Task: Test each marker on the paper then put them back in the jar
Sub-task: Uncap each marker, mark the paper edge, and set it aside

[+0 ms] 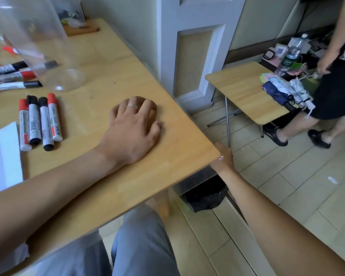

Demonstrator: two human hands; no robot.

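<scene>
- My left hand (134, 124) lies palm down on the bench (108, 62), fingers (147, 105) spread loose and holding nothing; I judge it is only resting there.
- My right hand (223, 158) reaches past the bench's near corner and touches its edge; most of its fingers are hidden under the corner, so I cannot tell how they are curled.
- Four capped markers (39, 121) lie side by side near the white paper (3, 156), handy for testing.
- More markers (12, 76) lie loose beside the clear jar (38, 40), which stands at the back left, seemingly empty and ready to take them back.
- No marker is in either hand, so the testing looks paused.
</scene>
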